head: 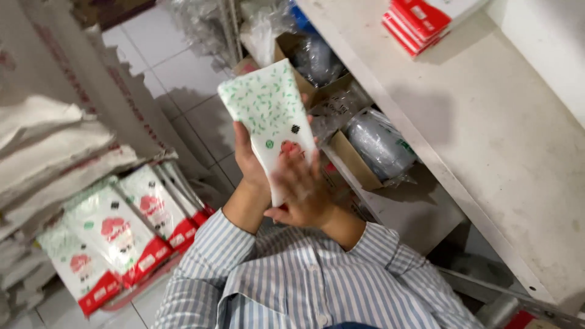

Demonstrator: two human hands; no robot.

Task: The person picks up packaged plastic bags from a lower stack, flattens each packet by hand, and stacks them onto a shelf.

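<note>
I hold a white packet [268,109] with a green leaf pattern upright in front of me, above the tiled floor. My left hand [247,159] grips it from behind along its left edge. My right hand [303,186] lies over the packet's lower front, blurred, with its fingers on the wrapper. Both of my sleeves are blue-and-white striped. The packet's lower end is hidden behind my right hand.
Several similar packets with red bands [122,234] lie in a row on the floor at the lower left, beside stacked pale sacks [49,146]. A white shelf [487,140] runs along the right, with red boxes [420,18] on it. Cardboard boxes holding plastic-wrapped goods [372,146] sit beneath.
</note>
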